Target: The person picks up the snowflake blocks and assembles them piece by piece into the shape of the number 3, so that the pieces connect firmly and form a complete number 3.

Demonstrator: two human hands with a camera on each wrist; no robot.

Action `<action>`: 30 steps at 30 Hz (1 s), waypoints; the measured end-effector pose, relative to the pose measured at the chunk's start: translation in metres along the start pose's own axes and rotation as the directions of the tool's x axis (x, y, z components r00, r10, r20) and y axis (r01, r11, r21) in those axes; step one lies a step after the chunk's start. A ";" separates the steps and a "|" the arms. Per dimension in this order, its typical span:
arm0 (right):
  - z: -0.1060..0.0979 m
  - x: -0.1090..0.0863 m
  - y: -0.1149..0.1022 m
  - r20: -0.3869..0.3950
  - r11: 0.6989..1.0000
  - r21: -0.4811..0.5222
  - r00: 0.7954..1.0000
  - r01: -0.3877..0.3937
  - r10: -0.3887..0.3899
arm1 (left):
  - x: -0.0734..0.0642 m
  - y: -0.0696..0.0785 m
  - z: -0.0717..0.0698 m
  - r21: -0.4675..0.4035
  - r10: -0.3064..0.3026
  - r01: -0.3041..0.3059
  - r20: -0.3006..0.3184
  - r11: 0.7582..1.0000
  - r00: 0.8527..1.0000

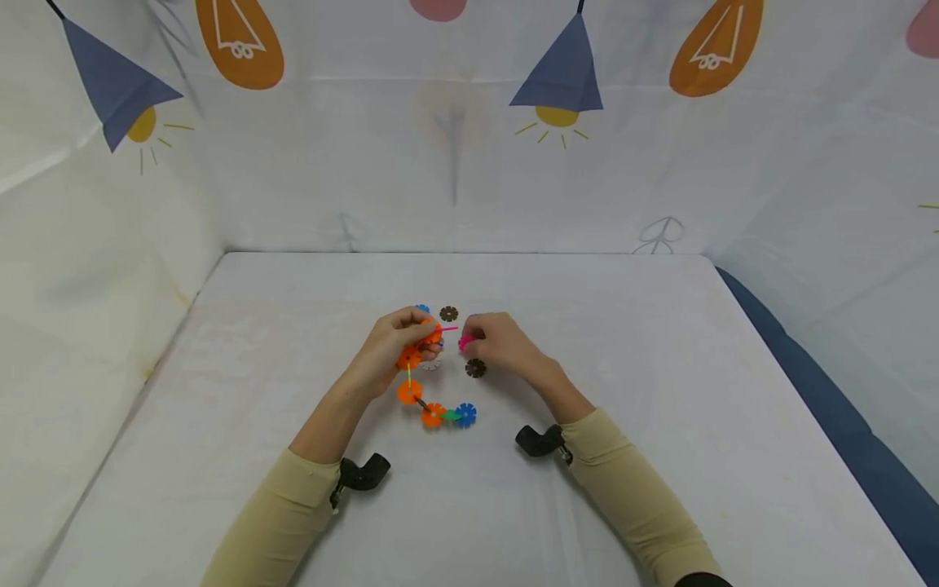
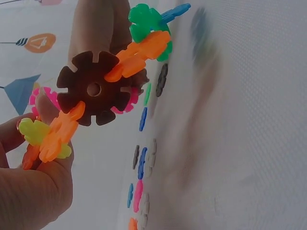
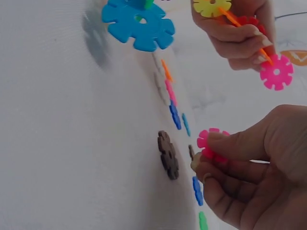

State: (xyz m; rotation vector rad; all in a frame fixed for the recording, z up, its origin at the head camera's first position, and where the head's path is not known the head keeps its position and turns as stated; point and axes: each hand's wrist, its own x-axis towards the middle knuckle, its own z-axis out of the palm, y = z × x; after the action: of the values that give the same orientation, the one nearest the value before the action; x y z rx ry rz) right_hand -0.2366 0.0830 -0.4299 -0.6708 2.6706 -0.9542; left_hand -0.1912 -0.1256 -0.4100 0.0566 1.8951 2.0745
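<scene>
Holding a linked chain of notched, flower-shaped plastic discs (image 1: pixel 409 392) near one end, the left hand (image 1: pixel 385 350) has thumb and fingers clamped on it, partly hiding the piece they grip. At that end a bright pink notched plastic disc (image 3: pixel 277 72) sticks out past the fingertips, toward the right hand (image 1: pixel 508 346). The right hand pinches a second, loose pink notched disc (image 3: pixel 205 143) between thumb and fingers; the two pink discs are near each other but apart. The chain hangs in a curve below the left hand, apart from the white tabletop (image 1: pixel 257 342). From its lower end it runs through a bright blue disc (image 1: pixel 465 415), a green disc (image 2: pixel 142 26), an orange one, a dark brown disc (image 2: pixel 76 88), another orange one and a yellow disc (image 2: pixel 34 132), slotted crosswise into one another. On the tabletop, a loose dark brown notched disc (image 1: pixel 475 368) lies just beside the right hand, and a loose brown one (image 1: pixel 449 313) lies beyond the gap between the hands. Each beige sleeve (image 1: pixel 275 518) carries a black curved device (image 1: pixel 365 473) near the cuff
</scene>
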 end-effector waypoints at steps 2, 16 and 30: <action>-0.003 -0.002 -0.001 -0.016 1.000 0.021 1.000 0.013 -0.013 | 0.000 0.000 0.000 -0.001 0.000 0.000 0.000 1.000 1.000; -0.023 -0.013 -0.005 -0.038 0.986 0.164 0.999 0.031 -0.025 | -0.001 0.002 -0.002 0.003 0.020 -0.020 -0.023 1.000 1.000; -0.034 -0.019 -0.011 -0.118 0.918 0.362 0.985 0.160 -0.125 | -0.003 0.005 -0.002 -0.033 0.033 -0.034 -0.024 0.999 0.999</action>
State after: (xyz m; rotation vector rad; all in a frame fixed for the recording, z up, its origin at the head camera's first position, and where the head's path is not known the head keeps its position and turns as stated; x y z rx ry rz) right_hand -0.2288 0.1029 -0.3959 -0.7554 2.4346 -1.5141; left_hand -0.1901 -0.1288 -0.4043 0.0564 1.8856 2.1372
